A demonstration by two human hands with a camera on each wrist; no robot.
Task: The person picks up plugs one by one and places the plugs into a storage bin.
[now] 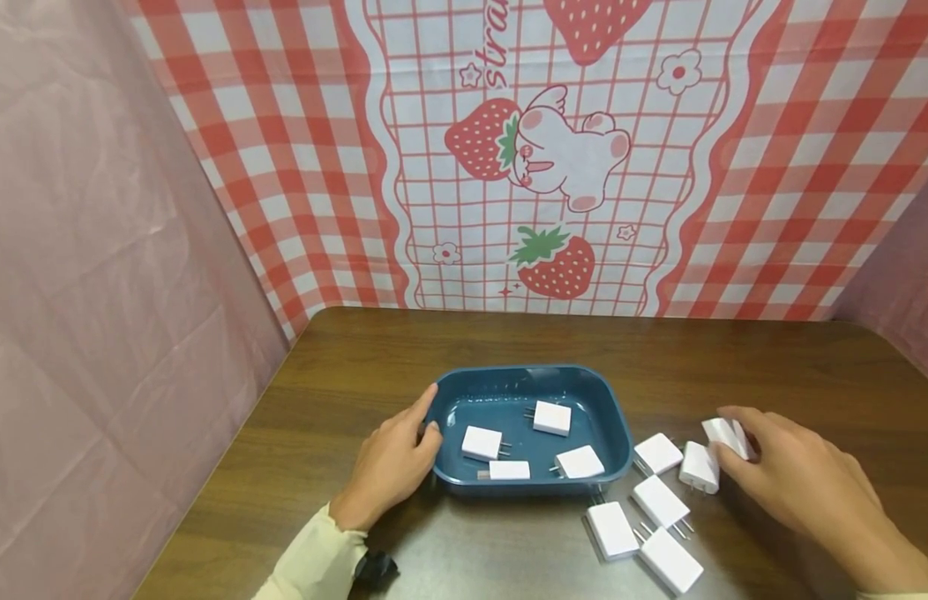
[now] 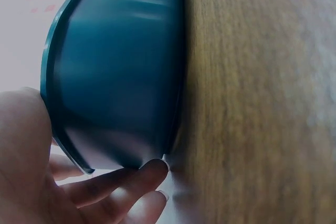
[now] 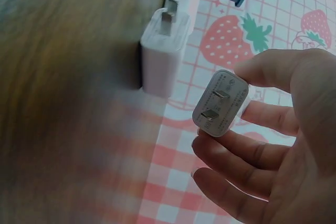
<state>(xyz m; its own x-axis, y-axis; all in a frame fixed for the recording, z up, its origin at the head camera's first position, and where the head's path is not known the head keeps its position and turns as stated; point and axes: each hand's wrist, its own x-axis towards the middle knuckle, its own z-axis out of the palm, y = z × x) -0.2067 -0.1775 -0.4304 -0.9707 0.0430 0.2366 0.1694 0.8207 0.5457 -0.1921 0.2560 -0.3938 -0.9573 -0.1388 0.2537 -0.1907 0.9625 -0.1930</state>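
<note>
My left hand (image 1: 392, 467) grips the left end of a blue tray (image 1: 531, 487), with the thumb at the rim. In the left wrist view, its fingers (image 2: 123, 192) lie against the tray's outer wall. Several white plug chargers lie inside, one of them a charger (image 1: 552, 418) near the back. To the right of the tray, my right hand (image 1: 801, 467) pinches a white charger (image 3: 220, 103) between thumb and fingers, its two flat prongs facing the wrist camera. Just below and left of those fingertips is another charger (image 1: 700, 467) on the table.
Several more white chargers lie between the tray and my right hand, including a charger (image 1: 612, 531) near the tray's front right corner. The brown wooden table (image 1: 359, 350) ends at a red checked strawberry cloth (image 1: 299, 167). A pink cloth (image 1: 97, 292) hangs at the left.
</note>
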